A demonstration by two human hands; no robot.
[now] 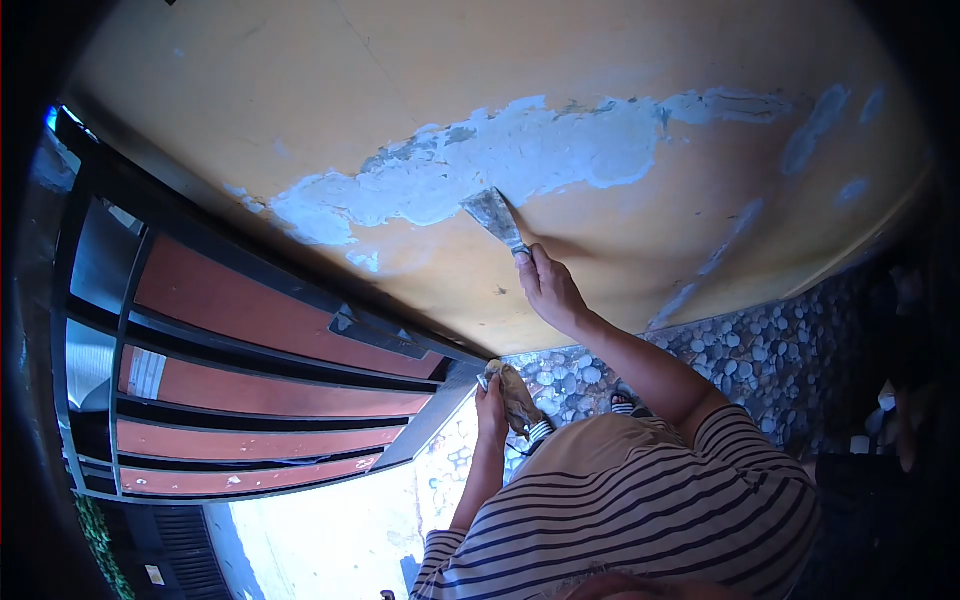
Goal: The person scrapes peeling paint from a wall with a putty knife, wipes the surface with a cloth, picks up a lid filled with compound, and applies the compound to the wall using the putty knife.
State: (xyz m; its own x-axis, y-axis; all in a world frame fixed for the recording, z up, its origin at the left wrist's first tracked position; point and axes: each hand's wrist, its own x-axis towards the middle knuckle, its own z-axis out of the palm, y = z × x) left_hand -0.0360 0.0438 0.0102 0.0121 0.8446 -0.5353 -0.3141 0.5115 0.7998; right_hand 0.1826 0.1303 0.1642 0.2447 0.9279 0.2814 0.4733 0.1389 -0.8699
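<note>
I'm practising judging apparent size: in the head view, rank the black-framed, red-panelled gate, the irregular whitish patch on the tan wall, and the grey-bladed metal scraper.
1. Red-panelled gate
2. Whitish patch
3. Metal scraper, clearly smallest

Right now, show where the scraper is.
In the head view, the scraper is upper centre, in the right hand, its blade near the lower edge of the pale patch on the wall.

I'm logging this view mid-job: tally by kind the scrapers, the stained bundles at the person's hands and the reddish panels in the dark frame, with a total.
Scraper, in the right hand: 1
Stained bundle, at the left hand: 1
Reddish panels: 4
Total: 6
</note>
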